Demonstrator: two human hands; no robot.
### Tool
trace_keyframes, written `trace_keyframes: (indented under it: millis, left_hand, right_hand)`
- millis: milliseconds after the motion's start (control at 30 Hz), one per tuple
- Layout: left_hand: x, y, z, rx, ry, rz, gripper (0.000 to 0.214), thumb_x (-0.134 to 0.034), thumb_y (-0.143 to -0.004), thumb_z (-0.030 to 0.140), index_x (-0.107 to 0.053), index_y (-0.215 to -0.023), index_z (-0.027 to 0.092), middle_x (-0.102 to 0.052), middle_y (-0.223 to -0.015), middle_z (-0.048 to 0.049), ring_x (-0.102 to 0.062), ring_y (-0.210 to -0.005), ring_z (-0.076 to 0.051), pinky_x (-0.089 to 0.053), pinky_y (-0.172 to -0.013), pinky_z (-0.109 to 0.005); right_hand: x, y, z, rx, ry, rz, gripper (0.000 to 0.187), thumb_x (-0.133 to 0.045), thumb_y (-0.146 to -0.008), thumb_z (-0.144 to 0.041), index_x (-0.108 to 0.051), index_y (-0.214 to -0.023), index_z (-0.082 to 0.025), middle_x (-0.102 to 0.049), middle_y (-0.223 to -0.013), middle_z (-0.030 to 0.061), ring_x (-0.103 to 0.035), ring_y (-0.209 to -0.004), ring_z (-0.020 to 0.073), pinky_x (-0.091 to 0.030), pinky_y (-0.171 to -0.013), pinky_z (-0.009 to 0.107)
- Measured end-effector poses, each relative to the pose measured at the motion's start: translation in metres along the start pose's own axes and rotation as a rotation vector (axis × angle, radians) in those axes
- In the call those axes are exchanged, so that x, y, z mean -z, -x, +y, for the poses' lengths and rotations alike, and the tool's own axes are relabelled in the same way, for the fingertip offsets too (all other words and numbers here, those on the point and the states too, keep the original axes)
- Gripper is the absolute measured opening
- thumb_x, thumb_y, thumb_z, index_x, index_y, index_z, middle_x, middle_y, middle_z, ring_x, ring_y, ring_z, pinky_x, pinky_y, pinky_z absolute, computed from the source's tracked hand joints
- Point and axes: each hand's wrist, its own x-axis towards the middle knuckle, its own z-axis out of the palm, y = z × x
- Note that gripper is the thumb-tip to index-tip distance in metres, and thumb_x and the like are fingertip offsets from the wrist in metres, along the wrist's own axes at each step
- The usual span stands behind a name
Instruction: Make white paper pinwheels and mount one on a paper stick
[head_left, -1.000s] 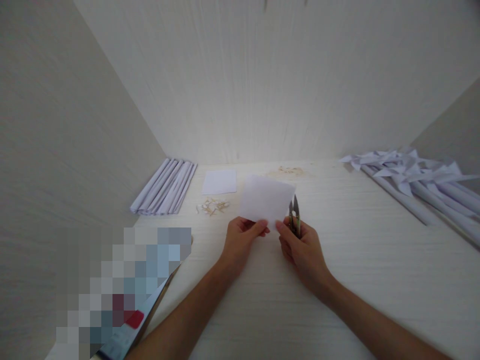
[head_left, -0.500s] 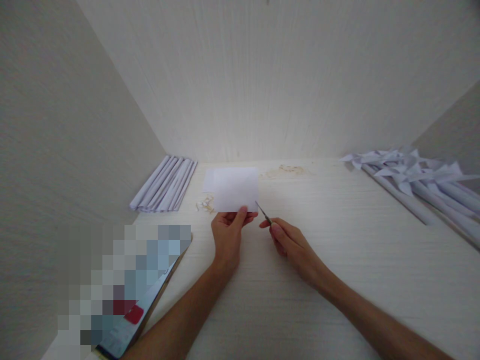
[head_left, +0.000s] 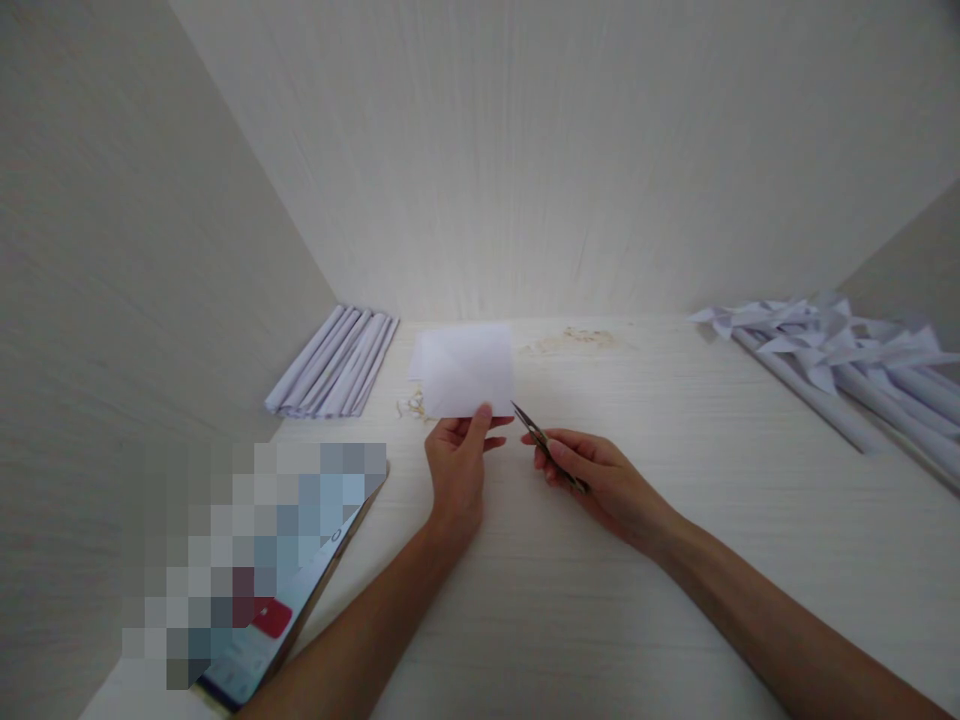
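Observation:
My left hand (head_left: 459,460) pinches a white sheet of paper (head_left: 469,370) at its lower edge, thumb on top and fingers beneath. In my right hand (head_left: 585,465) is a small pair of dark metal scissors (head_left: 538,437). Their tips point up and left, right by the paper's lower right corner; whether they touch it I cannot tell. Behind the held sheet, another white paper (head_left: 417,357) shows partly at the left. Small yellowish and white bits (head_left: 412,405) lie on the table beside the sheet's lower left corner.
Several rolled white paper tubes (head_left: 334,365) lie at the back left. At the right, paper pinwheels (head_left: 817,345) on paper sticks are piled up. A phone or tablet (head_left: 300,610), partly pixelated, lies front left. More thin yellowish bits (head_left: 589,335) are near the back wall (head_left: 510,180).
The scissors have turned in my right hand, so more of their length and handles shows. The view has shifted slightly; my left hand keeps its hold on the paper.

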Motion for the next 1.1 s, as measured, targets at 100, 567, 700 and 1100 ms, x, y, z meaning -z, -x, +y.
trace_keyframes:
  millis: [100, 567, 700, 1100]
  left_hand:
    - [0.0, 0.001, 0.0, 0.0, -0.002, 0.007, 0.02, -0.065, -0.061, 0.029, -0.059, -0.07, 0.012, -0.066, -0.069, -0.0046, -0.064, -0.064, -0.014, -0.044, -0.051, -0.02]
    - [0.0, 0.0, 0.0, -0.043, -0.038, 0.034, 0.023, -0.062, -0.064, 0.033, -0.058, -0.071, 0.012, -0.066, -0.067, -0.005, -0.064, -0.065, -0.015, -0.043, -0.05, -0.02]
    - [0.0, 0.001, 0.001, -0.039, -0.033, 0.024, 0.02, -0.063, -0.063, 0.03, -0.058, -0.071, 0.012, -0.065, -0.066, -0.0039, -0.064, -0.063, -0.015, -0.043, -0.049, -0.019]
    - [0.0, 0.001, -0.001, -0.06, -0.066, 0.0, 0.02, -0.06, -0.066, 0.031, -0.057, -0.073, 0.012, -0.067, -0.067, -0.0052, -0.064, -0.066, -0.016, -0.044, -0.048, -0.02]
  right_hand:
    - [0.002, 0.0, 0.0, -0.029, -0.059, -0.016, 0.021, -0.067, -0.063, -0.029, -0.063, -0.077, -0.014, -0.059, -0.066, -0.0007, -0.049, -0.058, 0.0061, -0.038, -0.059, 0.02]
    - [-0.001, 0.001, 0.0, 0.022, -0.265, -0.099, 0.015, -0.064, -0.068, -0.025, -0.06, -0.081, -0.017, -0.062, -0.074, 0.0002, -0.053, -0.061, 0.0054, -0.042, -0.061, 0.017]
    - [0.001, 0.0, 0.002, -0.011, -0.341, -0.114, 0.026, -0.069, -0.063, -0.021, -0.062, -0.088, -0.017, -0.061, -0.074, -0.0011, -0.056, -0.065, 0.0058, -0.044, -0.063, 0.018]
    - [0.011, 0.0, -0.008, -0.069, -0.021, -0.105, 0.028, -0.074, -0.053, -0.031, -0.067, -0.073, -0.013, -0.065, -0.064, 0.0025, -0.058, -0.054, 0.0087, -0.045, -0.052, 0.02]
